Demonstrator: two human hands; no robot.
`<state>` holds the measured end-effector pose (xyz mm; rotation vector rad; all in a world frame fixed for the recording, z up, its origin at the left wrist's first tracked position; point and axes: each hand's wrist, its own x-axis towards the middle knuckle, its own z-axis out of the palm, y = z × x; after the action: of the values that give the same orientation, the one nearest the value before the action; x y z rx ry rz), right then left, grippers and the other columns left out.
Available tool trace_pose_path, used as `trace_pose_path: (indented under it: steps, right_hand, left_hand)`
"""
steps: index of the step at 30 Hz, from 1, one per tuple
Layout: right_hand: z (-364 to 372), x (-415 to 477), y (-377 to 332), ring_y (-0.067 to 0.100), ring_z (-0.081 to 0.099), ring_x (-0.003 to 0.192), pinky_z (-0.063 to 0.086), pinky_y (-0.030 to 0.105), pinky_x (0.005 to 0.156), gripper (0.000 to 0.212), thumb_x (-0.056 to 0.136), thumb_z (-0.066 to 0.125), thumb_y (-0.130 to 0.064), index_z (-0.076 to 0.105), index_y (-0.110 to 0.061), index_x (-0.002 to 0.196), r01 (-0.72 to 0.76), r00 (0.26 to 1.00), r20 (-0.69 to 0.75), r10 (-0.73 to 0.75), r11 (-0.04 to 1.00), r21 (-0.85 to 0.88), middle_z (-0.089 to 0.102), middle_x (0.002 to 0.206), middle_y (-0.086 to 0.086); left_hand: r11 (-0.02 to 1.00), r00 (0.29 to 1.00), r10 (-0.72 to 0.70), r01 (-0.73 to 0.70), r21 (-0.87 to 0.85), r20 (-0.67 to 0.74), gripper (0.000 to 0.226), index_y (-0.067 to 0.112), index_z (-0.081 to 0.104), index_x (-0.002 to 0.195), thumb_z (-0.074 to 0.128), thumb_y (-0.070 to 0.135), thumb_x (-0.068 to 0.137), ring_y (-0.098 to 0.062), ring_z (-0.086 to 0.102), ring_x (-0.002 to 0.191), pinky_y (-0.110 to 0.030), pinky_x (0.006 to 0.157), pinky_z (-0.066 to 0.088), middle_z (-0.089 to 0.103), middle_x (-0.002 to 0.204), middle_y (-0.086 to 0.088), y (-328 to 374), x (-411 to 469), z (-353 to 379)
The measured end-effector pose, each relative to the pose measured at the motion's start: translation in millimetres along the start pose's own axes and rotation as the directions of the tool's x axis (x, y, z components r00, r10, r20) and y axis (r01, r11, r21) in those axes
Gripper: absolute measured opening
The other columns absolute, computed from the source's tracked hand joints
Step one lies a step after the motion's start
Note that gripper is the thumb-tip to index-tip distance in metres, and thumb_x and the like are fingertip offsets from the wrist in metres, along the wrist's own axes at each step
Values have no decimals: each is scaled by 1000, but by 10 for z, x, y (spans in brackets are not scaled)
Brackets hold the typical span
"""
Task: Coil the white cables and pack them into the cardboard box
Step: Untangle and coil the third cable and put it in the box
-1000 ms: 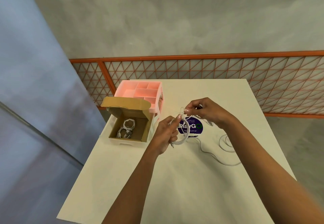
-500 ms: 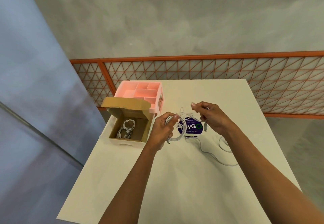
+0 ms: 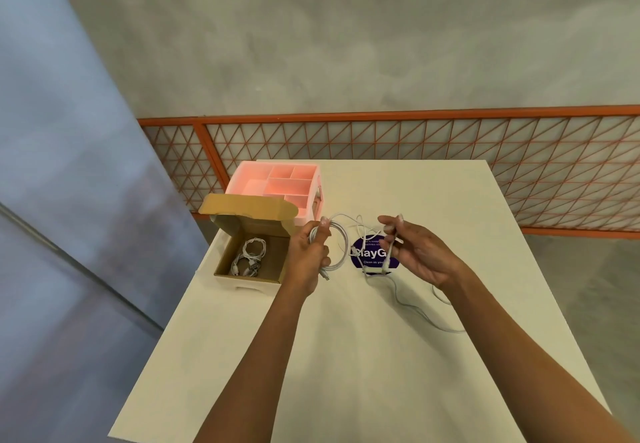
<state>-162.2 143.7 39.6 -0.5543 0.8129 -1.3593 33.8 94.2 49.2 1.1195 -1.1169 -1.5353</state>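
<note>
On the near table (image 3: 346, 373), the loose end of the white cable (image 3: 408, 307) trails. The left hand (image 3: 310, 255) grips the loops so they do not spring apart. The right hand (image 3: 415, 252) pinches the cable to feed more. Far left, the open cardboard box (image 3: 249, 280) holds coiled cables (image 3: 251, 253).

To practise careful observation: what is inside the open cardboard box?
White cables lie coiled on the floor of the cardboard box, two bundles or so; they overlap, so the count is unclear. The box's near wall may hide a strip of floor behind it.
</note>
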Motion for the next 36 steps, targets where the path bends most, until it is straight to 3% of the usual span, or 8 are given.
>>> trace_pose_path:
  steps: [5,8,10,15,21,24,28,36]
  right_hand:
    - [-47,-32,21,6,56,67,55,20,75,20,96,45,-11,63,-3,99,-60,997,24,67,974,-218,55,78,2]
    - [-34,16,40,8,61,78,49,19,79,20,97,51,-15,71,-11,99,-16,999,-41,-13,774,-633,67,86,0]
    - [1,78,51,14,60,82,46,25,81,18,94,57,-18,75,-17,93,20,988,-93,-127,686,-728,69,88,4]
    - [260,171,16,16,67,70,58,20,71,15,93,52,3,67,2,93,88,941,-256,-221,891,-445,66,80,10]
    - [439,156,47,14,70,62,57,18,61,7,89,56,8,61,3,88,20,952,-297,-73,984,-179,64,80,16]
    - [451,148,107,11,68,57,56,19,55,10,88,57,9,58,2,94,-119,961,-270,58,970,-214,64,78,14]
    - [454,114,132,10,67,68,54,24,71,15,97,49,-4,64,-6,94,-250,968,-123,218,867,-432,70,79,6]
    - [439,69,101,7,60,76,40,28,76,17,98,50,-28,64,-18,95,-285,952,-29,306,844,-454,69,82,-6]
  left_hand:
    - [990,999,-49,47,-131,-14,16,14,56,84,53,24,95,-1,20,39,-14,35,20,43,58,8,49,25,-43]
    - [991,997,-56,61,-119,44,17,14,55,83,51,25,96,-1,19,40,-14,36,19,40,47,13,76,5,-35]
    - [996,995,-44,51,-71,89,18,14,53,84,50,26,97,-1,19,40,-15,37,18,42,46,13,71,-20,-6]
    - [999,991,-17,13,29,129,17,16,55,84,51,26,97,-3,21,41,-16,38,19,46,52,13,14,-52,49]
    - [997,985,-31,18,78,172,16,18,56,86,50,27,98,-1,24,39,-15,39,21,43,46,13,-3,-94,83]
    - [995,988,-26,11,102,152,17,18,56,85,51,27,97,-1,27,37,-14,37,23,44,45,12,-17,-86,84]
    - [994,997,-44,36,104,70,18,19,58,82,54,30,95,-2,24,38,-16,37,22,42,63,4,-85,-36,65]
    - [996,998,-23,18,88,52,17,15,60,85,54,28,96,-2,28,36,-16,37,24,45,61,4,-99,-4,45]
